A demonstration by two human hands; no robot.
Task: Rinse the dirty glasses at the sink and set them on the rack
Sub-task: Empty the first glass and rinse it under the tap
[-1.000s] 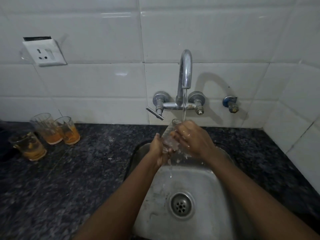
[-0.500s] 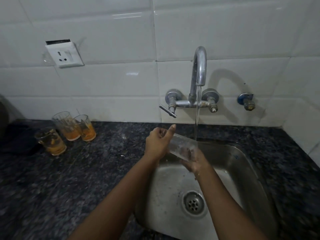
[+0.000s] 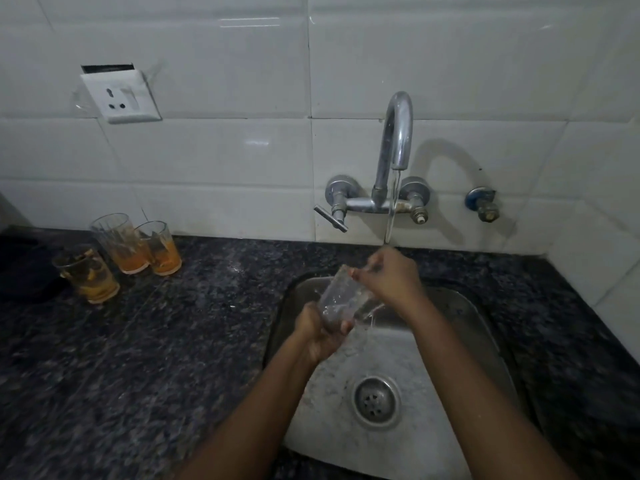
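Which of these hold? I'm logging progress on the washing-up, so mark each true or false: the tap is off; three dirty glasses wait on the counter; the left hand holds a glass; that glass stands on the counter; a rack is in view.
1. The tap is off. False: water runs from it.
2. Three dirty glasses wait on the counter. True.
3. The left hand holds a clear glass. True.
4. That glass stands on the counter. False: it is held tilted over the sink, right hand at its rim.
5. A rack is in view. False: none shows.
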